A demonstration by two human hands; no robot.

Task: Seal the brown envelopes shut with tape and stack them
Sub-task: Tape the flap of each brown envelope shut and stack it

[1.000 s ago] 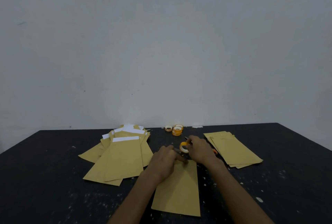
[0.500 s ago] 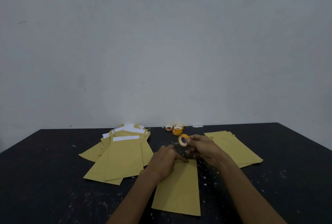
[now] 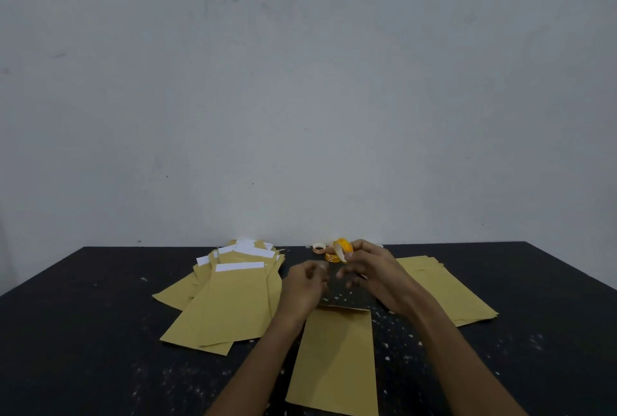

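A brown envelope (image 3: 334,362) lies flat on the black table (image 3: 83,332) right in front of me. Above its top edge, my right hand (image 3: 377,275) grips a yellow tape roll (image 3: 344,248), raised off the table. My left hand (image 3: 303,288) hovers just left of it with curled fingers, and its fingertips seem to pinch the clear tape end (image 3: 322,265) pulled from the roll. The tape itself is blurred and hard to make out. Neither hand touches the envelope.
A loose pile of brown envelopes with white strips (image 3: 233,298) spreads at the left. A neater stack of brown envelopes (image 3: 447,292) lies at the right, partly behind my right forearm. Spare tape rolls (image 3: 320,248) sit near the table's far edge by the wall.
My right hand has lifted the tape roll up and farther from me. My left hand has come off the envelope's top edge and risen toward the roll.
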